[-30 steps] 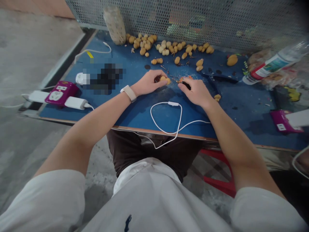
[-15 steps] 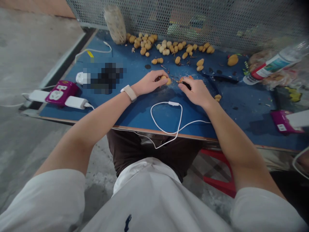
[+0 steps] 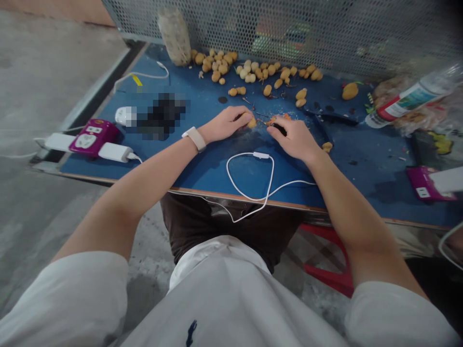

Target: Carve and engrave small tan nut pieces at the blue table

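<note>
My left hand [image 3: 227, 123], with a pale watch on its wrist, rests on the blue table [image 3: 202, 159], fingers curled over a small yellow-brown fruit [image 3: 251, 123]. My right hand [image 3: 294, 137] lies just to its right, fingers closed round a small dark object [image 3: 278, 127] with orange scraps beside it; I cannot name that object. Both hands sit close together near the table's middle. Beyond them several of the same small yellow-brown fruits [image 3: 249, 72] lie scattered along the far edge.
A white cable [image 3: 253, 193] loops over the table's near edge. A purple power strip [image 3: 90, 140] with white plugs sits at the left, another purple one [image 3: 421, 183] at the right. A plastic bottle [image 3: 412, 99] and bags lie far right. Metal mesh [image 3: 289, 24] backs the table.
My left fingers have closed further over the fruit, hiding most of it. The view has shifted slightly; both hands stay in place.
</note>
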